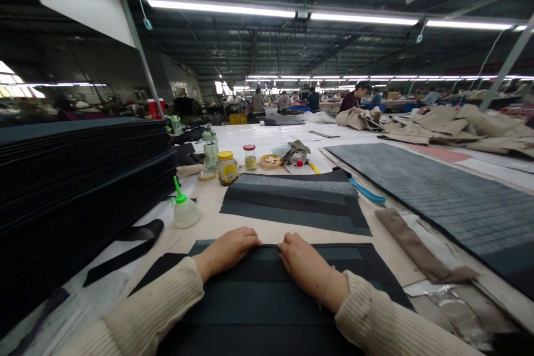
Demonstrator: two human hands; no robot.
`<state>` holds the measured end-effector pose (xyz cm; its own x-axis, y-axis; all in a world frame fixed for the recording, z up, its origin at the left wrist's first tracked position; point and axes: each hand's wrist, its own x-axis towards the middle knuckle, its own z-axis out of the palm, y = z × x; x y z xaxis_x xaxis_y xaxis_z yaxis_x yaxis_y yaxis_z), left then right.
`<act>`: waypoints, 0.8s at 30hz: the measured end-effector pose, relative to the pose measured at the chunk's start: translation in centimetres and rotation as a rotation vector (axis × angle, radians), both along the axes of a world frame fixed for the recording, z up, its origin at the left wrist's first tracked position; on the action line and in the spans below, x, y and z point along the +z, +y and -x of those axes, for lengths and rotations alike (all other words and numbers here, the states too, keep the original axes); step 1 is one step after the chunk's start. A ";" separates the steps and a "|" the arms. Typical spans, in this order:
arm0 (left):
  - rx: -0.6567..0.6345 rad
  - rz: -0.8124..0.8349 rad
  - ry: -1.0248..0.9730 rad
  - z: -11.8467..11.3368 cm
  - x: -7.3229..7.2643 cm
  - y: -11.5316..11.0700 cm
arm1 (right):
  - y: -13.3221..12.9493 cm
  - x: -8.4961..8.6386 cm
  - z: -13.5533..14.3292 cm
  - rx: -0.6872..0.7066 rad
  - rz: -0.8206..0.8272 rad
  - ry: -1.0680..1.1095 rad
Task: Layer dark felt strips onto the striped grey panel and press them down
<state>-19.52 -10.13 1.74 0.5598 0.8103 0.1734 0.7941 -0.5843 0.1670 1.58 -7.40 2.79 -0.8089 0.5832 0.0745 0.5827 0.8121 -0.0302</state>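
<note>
**Two-Handed Edge Control**

1. Left side: the tall stack of dark flat fabric panels (pixel 87 178) stands well apart from the work. Hold the left elbow inward to avoid it.
2. The round translucent squeeze bottle with a green spout (pixel 186 214) stands upright near the left grip. Allow clearance; a bump could tip it.
3. Left grip (pixel 229 248): narrow, fingers bent together on the far edge of the dark blue-green and black fabric panel (pixel 250 303). This panel lies flat on the beige-covered surface (pixel 211 208), directly in front of the person. Apply light, even pressure along the edge.
4. Right grip (pixel 303 267): likewise narrow, on the same edge, a short gap from the left. Whether either grip pinches or only presses cannot be told. Match both sides; unequal tension may skew the edge.
5. Beyond the grips lies a second dark panel with a speckled grey band (pixel 292 203), apart from the first. Avoid overlap.
6. Right side: leave the folded brown fabric strip (pixel 421 242) outside forearm travel.
</note>
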 end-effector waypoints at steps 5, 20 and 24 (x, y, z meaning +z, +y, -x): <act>0.048 -0.013 -0.022 1.2 -0.6 -0.8 | -0.4 0.4 1.8 0.020 0.029 0.027; 0.072 -0.037 -0.014 4.7 -0.5 -2.5 | -1.3 0.5 5.5 0.075 0.044 0.012; 0.052 -0.033 0.041 4.3 -0.4 -2.4 | -2.0 -0.1 7.4 0.125 0.004 0.026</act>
<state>-23.82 -12.50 1.33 0.5247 0.8325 0.1781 0.8292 -0.5471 0.1146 -5.85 -9.36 2.73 -0.8732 0.4782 0.0940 0.4758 0.8783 -0.0477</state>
